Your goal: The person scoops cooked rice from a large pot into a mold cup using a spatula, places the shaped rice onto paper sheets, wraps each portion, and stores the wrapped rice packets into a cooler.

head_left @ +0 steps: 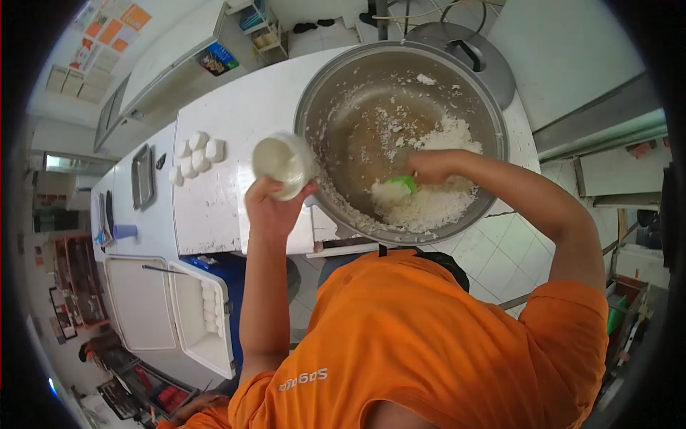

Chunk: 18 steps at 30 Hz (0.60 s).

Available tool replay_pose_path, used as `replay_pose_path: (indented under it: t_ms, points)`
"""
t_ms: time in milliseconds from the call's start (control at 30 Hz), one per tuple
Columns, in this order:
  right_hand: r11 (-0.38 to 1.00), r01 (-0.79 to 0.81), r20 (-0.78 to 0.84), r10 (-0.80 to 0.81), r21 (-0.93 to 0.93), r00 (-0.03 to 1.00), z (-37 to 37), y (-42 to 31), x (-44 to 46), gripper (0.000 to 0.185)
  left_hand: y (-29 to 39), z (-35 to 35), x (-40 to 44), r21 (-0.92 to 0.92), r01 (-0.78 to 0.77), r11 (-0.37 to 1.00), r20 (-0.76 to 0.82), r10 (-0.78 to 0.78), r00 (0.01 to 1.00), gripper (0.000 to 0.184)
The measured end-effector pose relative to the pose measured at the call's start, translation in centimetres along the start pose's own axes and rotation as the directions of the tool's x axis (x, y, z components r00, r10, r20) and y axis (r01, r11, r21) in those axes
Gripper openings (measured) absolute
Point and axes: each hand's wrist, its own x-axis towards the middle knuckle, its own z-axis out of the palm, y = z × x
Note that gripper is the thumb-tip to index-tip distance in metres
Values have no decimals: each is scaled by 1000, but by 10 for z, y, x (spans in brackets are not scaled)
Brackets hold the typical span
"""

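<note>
My left hand [277, 206] grips a round white bowl [296, 184] by its lower side, its mouth tilted towards me, beside the left rim of a large metal pot [309, 107]. White rice [439, 211] lies heaped along the pot's near and right side, with scattered grains across the bare bottom. Inside the pot, my right hand [429, 166] is closed around a green rice paddle [404, 183]. Rice sits at the paddle's end; its handle is mostly hidden by the fingers.
Several white wrapped packets [197, 154] lie on the white table [246, 86]. An open cooler [184, 314] with more packets stands at lower left. Further left are a metal tray [142, 177] and a blue cup [125, 231]. A grey lid [498, 68] is behind the pot.
</note>
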Motion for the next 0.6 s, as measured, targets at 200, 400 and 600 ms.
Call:
replay_pose_path:
  t_ms: [200,400,600]
  points:
    - [997,83,-28,-83,-1,996,-18,-30,-6,21,-7,-3,-82,-407,-75,910,-166,7,986,74]
    - [883,197,-9,-214,426,977,30,-10,60,29,-19,-14,-99,-97,-87,991,-246,61,967,61]
    - [684,76,99,-213,726,972,-22,-26,22,29,6,32,-62,498,-37,866,-390,262,883,44]
